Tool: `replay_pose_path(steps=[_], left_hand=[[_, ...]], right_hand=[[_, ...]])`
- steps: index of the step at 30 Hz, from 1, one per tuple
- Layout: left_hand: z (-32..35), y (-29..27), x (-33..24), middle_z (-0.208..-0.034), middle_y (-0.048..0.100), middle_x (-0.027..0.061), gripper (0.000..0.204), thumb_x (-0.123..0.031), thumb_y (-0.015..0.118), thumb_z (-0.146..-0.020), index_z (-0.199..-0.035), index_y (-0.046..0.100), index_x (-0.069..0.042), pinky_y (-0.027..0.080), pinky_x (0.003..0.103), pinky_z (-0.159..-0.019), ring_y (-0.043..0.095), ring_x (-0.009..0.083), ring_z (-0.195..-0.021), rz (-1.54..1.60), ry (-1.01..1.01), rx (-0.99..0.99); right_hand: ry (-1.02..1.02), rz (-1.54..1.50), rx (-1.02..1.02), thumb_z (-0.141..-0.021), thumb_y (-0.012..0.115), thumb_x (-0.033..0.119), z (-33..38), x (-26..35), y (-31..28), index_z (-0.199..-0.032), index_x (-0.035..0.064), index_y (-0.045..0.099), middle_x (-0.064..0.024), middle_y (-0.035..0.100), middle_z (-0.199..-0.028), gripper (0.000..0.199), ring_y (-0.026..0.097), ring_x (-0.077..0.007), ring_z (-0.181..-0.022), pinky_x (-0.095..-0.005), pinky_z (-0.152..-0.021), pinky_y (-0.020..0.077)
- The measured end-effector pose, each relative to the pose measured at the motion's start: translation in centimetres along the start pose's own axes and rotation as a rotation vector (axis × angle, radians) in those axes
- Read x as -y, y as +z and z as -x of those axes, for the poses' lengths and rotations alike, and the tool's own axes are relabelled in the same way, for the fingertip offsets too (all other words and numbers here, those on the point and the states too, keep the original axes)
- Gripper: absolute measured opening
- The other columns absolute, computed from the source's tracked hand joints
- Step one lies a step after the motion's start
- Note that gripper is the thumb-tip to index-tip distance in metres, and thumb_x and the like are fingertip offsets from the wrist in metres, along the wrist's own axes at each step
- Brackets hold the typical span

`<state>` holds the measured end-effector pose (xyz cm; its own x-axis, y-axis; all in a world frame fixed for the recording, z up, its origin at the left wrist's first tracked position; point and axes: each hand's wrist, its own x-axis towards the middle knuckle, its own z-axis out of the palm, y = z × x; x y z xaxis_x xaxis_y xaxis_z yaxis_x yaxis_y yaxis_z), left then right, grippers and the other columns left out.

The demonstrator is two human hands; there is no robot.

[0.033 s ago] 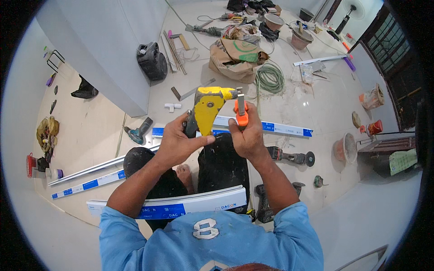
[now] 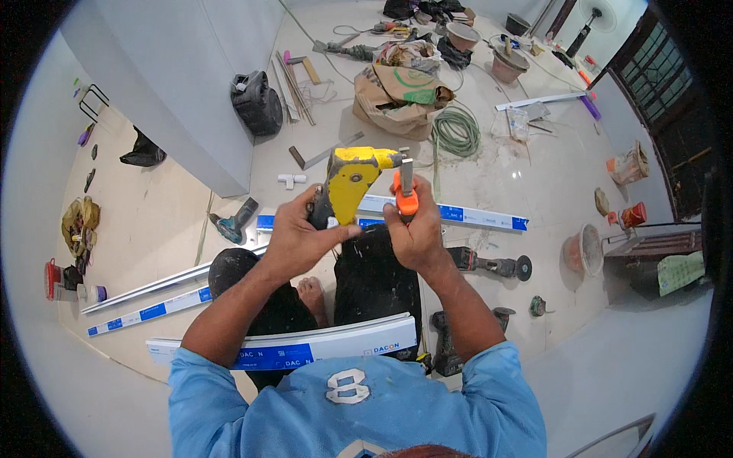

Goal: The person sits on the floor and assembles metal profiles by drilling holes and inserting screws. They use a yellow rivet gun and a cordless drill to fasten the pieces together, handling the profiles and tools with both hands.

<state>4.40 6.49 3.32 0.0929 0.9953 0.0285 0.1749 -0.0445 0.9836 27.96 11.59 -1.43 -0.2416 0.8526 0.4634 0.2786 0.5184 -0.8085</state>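
Observation:
My left hand is closed around a yellow-and-dark hand tool, its thumb pressed near the lower end. A small metal tip sticks out of that tool to the right. My right hand grips an orange-handled tool with a flat metal blade, held upright, which looks like a utility knife. The blade stands right beside the yellow tool's tip; I cannot tell whether they touch. Both hands are raised in front of my knees. A white-and-blue strip lies across my lap.
More white-and-blue strips lie on the floor ahead and to the left. An angle grinder is at right, a teal power tool at left. A metal square, a paper sack and a coiled hose lie farther off.
The yellow tool has tilted very slightly. My right hand and the orange-handled tool have shifted a little to the left and down.

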Motion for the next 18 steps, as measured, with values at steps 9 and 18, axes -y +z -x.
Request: replay_pose_path(steps=[9,18], left_hand=[[-4.8,-7.9,-0.6,-0.106,0.081,0.01,0.044,-0.003,0.087,-0.083,-0.125,0.075,-0.009,0.062,0.038,-0.075,0.079,0.0268,-0.089,-1.073,0.935,-0.237],[-3.7,-6.7,1.2,-0.112,0.082,0.0087,0.036,-0.007,0.089,-0.088,-0.122,0.077,-0.008,0.064,0.037,-0.083,0.079,0.0207,-0.095,-0.749,0.592,-0.12]], right_hand=[[0.555,-0.53,0.469,-0.099,0.071,0.017,2.8,3.0,-2.4,-0.127,0.0016,0.063,-0.0075,0.069,-0.109,0.033,0.066,-0.0185,-0.101,-0.0377,-0.095,0.0537],[0.61,-0.384,0.499,-0.101,0.071,0.016,1.4,5.7,-5.9,-0.143,-0.0017,0.056,-0.0142,0.068,-0.123,0.049,0.069,-0.0254,-0.108,-0.0423,-0.101,0.0552]])
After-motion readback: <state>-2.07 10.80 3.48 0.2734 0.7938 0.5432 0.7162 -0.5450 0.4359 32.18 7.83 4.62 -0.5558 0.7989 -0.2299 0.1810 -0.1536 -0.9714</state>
